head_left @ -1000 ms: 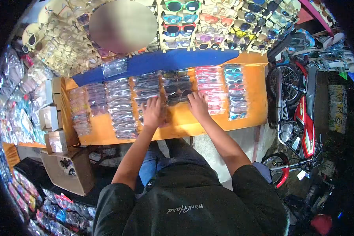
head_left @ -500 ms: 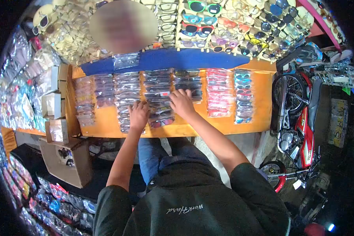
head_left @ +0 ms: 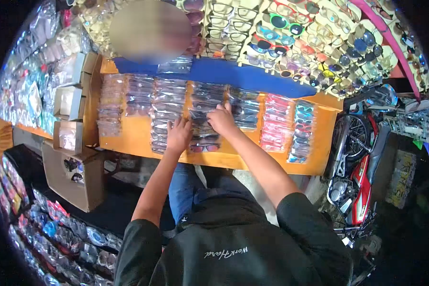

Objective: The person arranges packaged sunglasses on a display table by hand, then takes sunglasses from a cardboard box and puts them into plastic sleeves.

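Several columns of plastic-wrapped glasses lie on an orange-topped table (head_left: 229,159). My left hand (head_left: 179,135) rests, fingers spread, at the right edge of a long column of dark wrapped glasses (head_left: 169,97). To its right, my right hand (head_left: 221,119) lies with fingers apart on the neighbouring dark column (head_left: 207,95); nothing is gripped in it. A pair with reddish lenses (head_left: 205,148) sits at that column's near end. Farther right are a shorter dark column (head_left: 245,109), a pink column (head_left: 275,124) and a blue-and-red column (head_left: 302,131).
Racks of sunglasses (head_left: 279,35) stand behind a blue cloth (head_left: 252,78). Small open boxes (head_left: 69,102) line the left end, above a cardboard box (head_left: 76,178). A red motorcycle (head_left: 362,190) stands at the right.
The view has turned, shifting the table's contents. My right hand has moved left from the shorter dark column to the column beside it. My left hand has shifted to the long dark column's edge.
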The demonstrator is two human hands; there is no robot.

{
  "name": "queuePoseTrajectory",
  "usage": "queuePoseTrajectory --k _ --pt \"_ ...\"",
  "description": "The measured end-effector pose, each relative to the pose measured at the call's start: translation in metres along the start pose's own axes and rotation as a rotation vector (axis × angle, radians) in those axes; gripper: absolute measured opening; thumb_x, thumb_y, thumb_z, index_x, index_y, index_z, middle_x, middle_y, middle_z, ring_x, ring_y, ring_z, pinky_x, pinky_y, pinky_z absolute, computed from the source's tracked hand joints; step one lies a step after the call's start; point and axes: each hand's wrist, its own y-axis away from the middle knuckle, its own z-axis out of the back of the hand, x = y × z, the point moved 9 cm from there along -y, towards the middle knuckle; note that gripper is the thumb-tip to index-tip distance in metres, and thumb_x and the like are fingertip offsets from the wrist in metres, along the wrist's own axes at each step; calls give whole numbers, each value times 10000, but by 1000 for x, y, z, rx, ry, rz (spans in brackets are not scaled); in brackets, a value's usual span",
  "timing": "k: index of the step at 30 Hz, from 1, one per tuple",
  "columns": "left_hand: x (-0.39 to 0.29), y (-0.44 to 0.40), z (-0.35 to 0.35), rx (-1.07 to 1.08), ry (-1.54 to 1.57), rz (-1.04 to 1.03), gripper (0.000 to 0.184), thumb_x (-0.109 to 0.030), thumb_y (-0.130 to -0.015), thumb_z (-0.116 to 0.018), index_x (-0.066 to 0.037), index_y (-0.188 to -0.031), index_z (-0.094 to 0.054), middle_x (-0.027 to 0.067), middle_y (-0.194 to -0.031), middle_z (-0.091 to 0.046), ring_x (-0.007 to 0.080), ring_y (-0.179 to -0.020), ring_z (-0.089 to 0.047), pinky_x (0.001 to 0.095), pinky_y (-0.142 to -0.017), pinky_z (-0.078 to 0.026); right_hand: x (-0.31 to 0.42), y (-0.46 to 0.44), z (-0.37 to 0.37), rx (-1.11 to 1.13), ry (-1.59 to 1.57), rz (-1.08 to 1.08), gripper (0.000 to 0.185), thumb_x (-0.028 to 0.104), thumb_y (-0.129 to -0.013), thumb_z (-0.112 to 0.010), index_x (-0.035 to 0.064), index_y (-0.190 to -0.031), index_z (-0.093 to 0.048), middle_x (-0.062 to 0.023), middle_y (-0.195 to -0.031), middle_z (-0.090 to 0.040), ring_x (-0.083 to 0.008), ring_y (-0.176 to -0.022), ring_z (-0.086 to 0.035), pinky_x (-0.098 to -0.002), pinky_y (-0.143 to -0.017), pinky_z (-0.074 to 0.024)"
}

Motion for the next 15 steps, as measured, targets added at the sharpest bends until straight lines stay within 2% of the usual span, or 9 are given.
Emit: queuePoseTrajectory --k 3,8,10,14,15 --pt "4 4 8 -30 11 35 420 -252 -908 -699 -136 -1301 -607 76 -1317 -605 305 -1325 -513 643 -1084 -366 -2 -10 3 71 -37 -29 104 215 -847 -764 151 -928 -772 -5 -943 -742 -250 -1055 -607 -487 -999 -350" --pt "6 2 19 -87 -5 59 457 -248 -917 -693 -138 -1347 -584 78 -1286 -615 305 -1304 -524 642 -1066 -361 -4 -13 38 -100 -168 -19 81 196 -842 -759 171 -914 -787 -8 -918 -750 -247 -1050 -617 -473 -966 -348" --pt "6 -1 41 -200 123 153 477 -223 -915 -703 -161 -1374 -588 66 -1237 -633 316 -1234 -556 612 -997 -384 -6 -10 49 -74 -118 -30 82 199 -848 -764 183 -926 -785 8 -914 -737 -234 -1034 -620 -469 -964 -354" --pt "-15 -18 51 -195 191 77 490 -223 -926 -693 -145 -1393 -571 88 -1231 -639 322 -1238 -558 612 -1049 -368 -15 21 75 -140 -102 -2 74 193 -875 -736 192 -931 -785 19 -927 -709 -224 -996 -611 -466 -967 -352" --pt "-27 -22 48 -144 181 -15 491 -219 -917 -700 -145 -1387 -576 84 -1227 -642 323 -1225 -562 599 -1037 -378 -20 32 77 -134 -71 -15 79 192 -876 -731 191 -933 -785 20 -926 -706 -218 -996 -608 -461 -966 -352"
